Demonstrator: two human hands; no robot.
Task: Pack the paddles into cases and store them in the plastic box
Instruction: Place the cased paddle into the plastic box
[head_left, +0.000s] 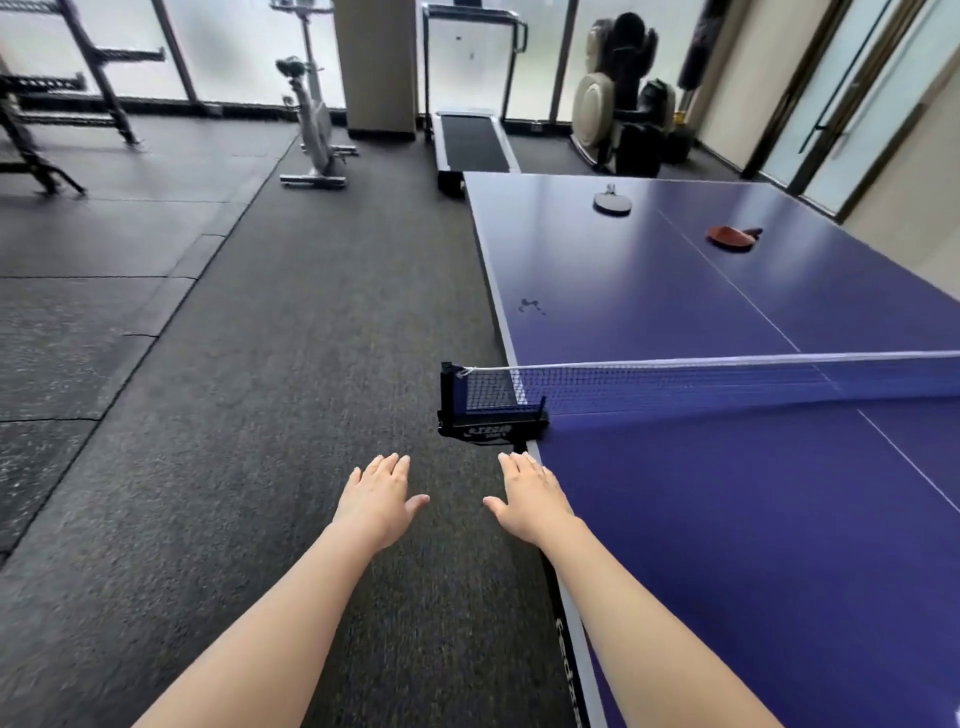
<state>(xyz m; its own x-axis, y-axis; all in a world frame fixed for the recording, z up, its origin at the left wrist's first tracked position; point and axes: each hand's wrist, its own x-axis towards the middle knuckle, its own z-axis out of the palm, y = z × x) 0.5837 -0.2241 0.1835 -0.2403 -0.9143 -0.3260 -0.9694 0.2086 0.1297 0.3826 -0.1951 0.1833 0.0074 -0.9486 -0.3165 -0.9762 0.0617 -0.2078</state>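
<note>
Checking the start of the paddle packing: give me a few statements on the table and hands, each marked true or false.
1. Two paddles lie beyond the net: the black paddle and the red paddle. True.
2. The left hand grips a paddle. False: it is open and holds nothing.
3. The right hand is open, beside the table's left edge. True.
4. The paddles are stacked. False: they lie apart.
5. A paddle case lies on the table. False: none is in view.
</note>
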